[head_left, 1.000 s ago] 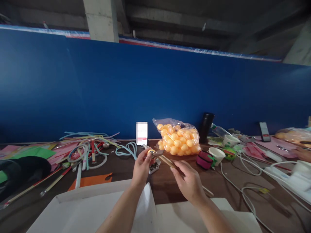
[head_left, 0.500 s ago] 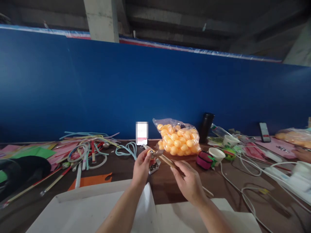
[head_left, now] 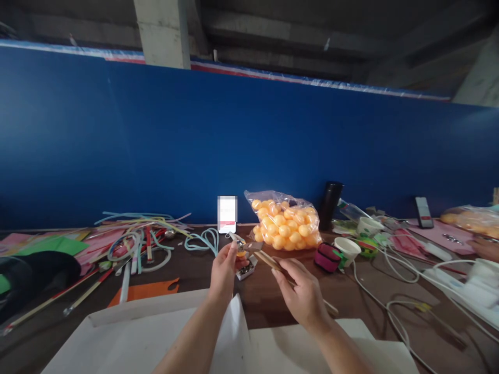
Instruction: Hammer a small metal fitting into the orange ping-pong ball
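Observation:
My left hand [head_left: 222,275] is closed, pinching a small round piece [head_left: 241,248] between thumb and fingers. It has a shiny metal part and an orange part; its exact kind is too small to tell. My right hand [head_left: 300,288] grips a wooden-handled tool [head_left: 268,259] with a flat grey metal end, probably a knife. That end points left, close to the piece in my left hand; whether they touch I cannot tell. Just below and behind my left fingers lies a small white box [head_left: 247,271] of dark shiny bits, partly hidden.
Behind my hands stand a clear bag of orange balls [head_left: 284,223] and a phone [head_left: 227,215]. To the right are a purple pouch [head_left: 327,257], paper cups [head_left: 346,250] and white cables [head_left: 390,306]. Left lie tangled tubes [head_left: 136,246]. White sheets [head_left: 156,337] cover the front.
My left hand has shifted slightly left and down with the piece, which now shows its orange part lower. The tool in my right hand has barely moved.

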`<state>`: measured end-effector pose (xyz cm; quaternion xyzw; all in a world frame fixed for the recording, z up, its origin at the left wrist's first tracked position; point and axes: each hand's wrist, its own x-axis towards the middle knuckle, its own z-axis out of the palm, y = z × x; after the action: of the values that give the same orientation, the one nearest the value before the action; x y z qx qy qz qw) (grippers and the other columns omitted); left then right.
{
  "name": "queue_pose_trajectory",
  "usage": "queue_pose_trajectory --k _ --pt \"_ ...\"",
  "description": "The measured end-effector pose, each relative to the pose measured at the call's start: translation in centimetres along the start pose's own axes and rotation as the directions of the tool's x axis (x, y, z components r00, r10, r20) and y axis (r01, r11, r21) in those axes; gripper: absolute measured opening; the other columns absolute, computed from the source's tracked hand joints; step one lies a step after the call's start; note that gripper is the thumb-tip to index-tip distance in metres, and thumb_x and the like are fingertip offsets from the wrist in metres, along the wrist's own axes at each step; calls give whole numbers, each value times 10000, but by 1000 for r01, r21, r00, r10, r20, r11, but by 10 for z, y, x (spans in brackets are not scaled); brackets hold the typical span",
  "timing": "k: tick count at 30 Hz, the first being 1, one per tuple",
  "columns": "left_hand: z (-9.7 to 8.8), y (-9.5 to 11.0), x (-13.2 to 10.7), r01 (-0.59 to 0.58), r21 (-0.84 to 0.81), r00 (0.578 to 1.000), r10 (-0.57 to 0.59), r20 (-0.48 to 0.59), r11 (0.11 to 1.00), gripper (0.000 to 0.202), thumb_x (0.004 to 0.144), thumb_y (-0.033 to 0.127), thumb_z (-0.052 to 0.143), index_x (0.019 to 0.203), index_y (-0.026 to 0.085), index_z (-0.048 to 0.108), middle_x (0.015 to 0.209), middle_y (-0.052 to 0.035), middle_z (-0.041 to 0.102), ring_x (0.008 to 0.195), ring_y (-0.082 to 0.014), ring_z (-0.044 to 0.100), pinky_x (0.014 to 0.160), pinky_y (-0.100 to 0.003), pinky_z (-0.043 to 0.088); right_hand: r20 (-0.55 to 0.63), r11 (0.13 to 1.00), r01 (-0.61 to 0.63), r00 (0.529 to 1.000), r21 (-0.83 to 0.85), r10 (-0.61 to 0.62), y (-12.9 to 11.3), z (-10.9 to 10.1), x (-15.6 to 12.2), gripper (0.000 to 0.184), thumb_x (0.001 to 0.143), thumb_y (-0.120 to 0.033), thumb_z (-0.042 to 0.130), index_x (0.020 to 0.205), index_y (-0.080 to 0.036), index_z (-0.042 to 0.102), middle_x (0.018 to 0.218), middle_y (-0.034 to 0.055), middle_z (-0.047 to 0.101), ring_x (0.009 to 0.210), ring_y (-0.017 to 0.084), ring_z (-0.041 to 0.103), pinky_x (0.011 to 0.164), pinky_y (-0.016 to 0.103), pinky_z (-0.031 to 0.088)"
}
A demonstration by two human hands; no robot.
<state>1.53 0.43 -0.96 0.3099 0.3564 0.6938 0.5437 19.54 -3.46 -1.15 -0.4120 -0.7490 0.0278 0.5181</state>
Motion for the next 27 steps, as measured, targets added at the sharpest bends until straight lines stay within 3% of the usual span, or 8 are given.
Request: queue_pose_trajectory --k 10,27 --pt "0 -1 0 0 14 1000 0 15 1000 467 656 496 746 911 113 668 752 -52 658 605 -107 589 618 -247 523 17 1000 -15 1000 -19 16 0 1 0 221 898 -211 529 1095 -215 629 993 87 673 919 222 643 831 346 536" --pt "1 2 -1 8 -26 1000 -8 1 1000 427 656 467 753 878 113 666 673 -24 640 582 -102 585 620 -242 525 14 999 -10 1000 -52 10 0 -1 1 222 897 -228 526 1087 -209 639 993 92 681 914 222 652 829 354 547"
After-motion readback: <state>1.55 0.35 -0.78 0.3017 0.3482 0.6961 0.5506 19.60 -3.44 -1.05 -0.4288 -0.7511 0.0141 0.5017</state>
